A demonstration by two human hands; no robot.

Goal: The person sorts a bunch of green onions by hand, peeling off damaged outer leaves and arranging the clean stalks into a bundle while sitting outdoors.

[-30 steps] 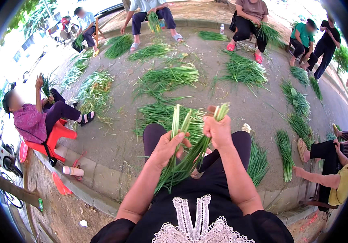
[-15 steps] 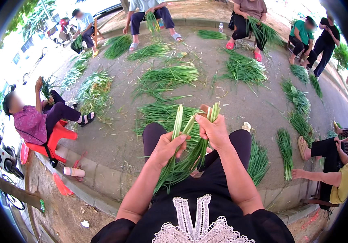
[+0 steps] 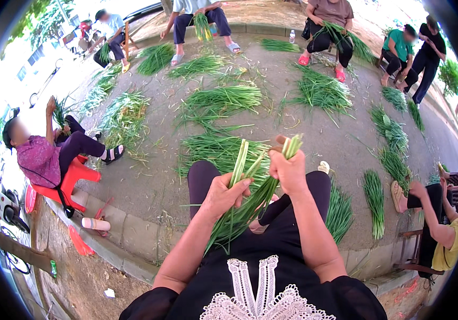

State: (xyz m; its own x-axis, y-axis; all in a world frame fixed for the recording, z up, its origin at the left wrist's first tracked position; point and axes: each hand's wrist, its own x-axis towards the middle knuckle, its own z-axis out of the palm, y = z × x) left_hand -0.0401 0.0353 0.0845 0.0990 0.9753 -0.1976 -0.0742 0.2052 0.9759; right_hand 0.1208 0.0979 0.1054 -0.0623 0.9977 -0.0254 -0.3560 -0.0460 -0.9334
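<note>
While the left hand (image 3: 223,193) pinches green stalks (image 3: 239,161), the right hand (image 3: 290,172) (clenching another bunch (image 3: 294,145) beside it) could tear leaves (image 3: 228,230) by tugging hard.

this is an open-air spot, a paved patch of ground by a road or yard, used as a shared work place. the grey pavement (image 3: 306,149) is edged by a stone curb (image 3: 127,262), with bare earth (image 3: 87,261) beyond it. a scooter (image 3: 6,207) and a bicycle (image 3: 18,262) stand at the left, and a leafy bush (image 3: 451,76) grows at the right, all in bright daylight. people sit around the patch, one on a red plastic stool (image 3: 79,178), with piles of green stalks (image 3: 223,101) spread on the ground between them.
</note>
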